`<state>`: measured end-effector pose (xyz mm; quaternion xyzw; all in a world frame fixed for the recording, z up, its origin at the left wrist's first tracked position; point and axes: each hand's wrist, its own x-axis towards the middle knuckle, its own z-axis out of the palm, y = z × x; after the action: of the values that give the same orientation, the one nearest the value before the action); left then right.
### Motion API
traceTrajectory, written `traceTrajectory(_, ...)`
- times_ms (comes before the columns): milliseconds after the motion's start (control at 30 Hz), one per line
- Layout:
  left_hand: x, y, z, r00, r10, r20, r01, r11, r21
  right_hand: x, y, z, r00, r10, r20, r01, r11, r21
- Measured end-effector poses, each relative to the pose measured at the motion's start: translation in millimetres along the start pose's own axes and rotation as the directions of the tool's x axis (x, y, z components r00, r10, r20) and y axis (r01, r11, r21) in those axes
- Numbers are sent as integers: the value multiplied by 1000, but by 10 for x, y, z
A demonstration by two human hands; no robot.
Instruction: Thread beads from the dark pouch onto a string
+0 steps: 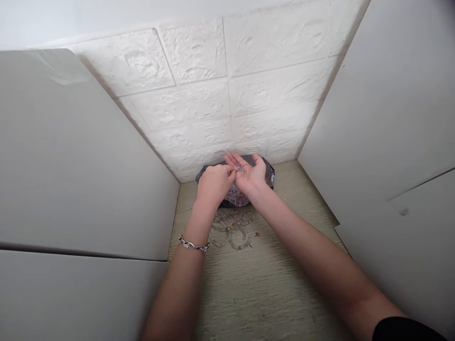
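Note:
My right hand lies palm up over a dark tray of small beads at the back wall. A few small beads rest in that open palm. My left hand is curled, its fingertips pinching at the beads in the right palm. A silver chain bracelet sits on my left wrist. Finished strings of pale beads lie coiled on the wooden table just in front of the tray.
White panels close in the left side and white panels the right side of the narrow wooden table. A white embossed brick wall stands behind the tray. A few loose beads lie on the table.

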<state>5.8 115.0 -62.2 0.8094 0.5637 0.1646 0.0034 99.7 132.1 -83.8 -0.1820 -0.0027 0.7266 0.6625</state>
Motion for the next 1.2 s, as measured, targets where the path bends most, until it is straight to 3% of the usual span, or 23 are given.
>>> traceTrajectory(967, -23, 56, 8, 992, 30, 123, -55, 977, 207, 11, 72, -31, 997, -2, -71, -3, 998, -69)
traceTrajectory(1200, -21, 19, 40, 994, 67, 88, -82, 980, 180, 15, 80, -38, 1000, -8, -4, 7, 994, -109)
